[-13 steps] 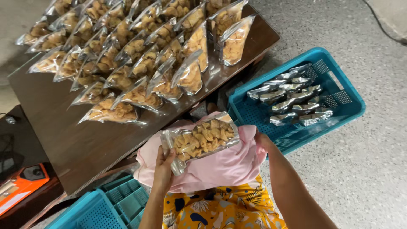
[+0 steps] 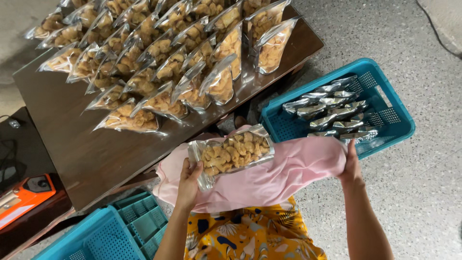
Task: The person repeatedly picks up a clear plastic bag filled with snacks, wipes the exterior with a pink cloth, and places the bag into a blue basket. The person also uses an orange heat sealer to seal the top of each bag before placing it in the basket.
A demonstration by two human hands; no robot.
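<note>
While it lies on the pink cloth [image 2: 269, 178], the clear snack pouch [image 2: 231, 154] is pinched at its near end by the left hand [image 2: 188, 185]. Right hand [image 2: 351, 166] is off to the pouch's right, fingers curled over the cloth's edge. Beyond the pouch, rows of filled pouches [image 2: 159, 62] stand on the dark worktop [image 2: 91, 154]; right of it sits a blue crate [image 2: 385, 96] of silver pouches [image 2: 332, 108].
</note>
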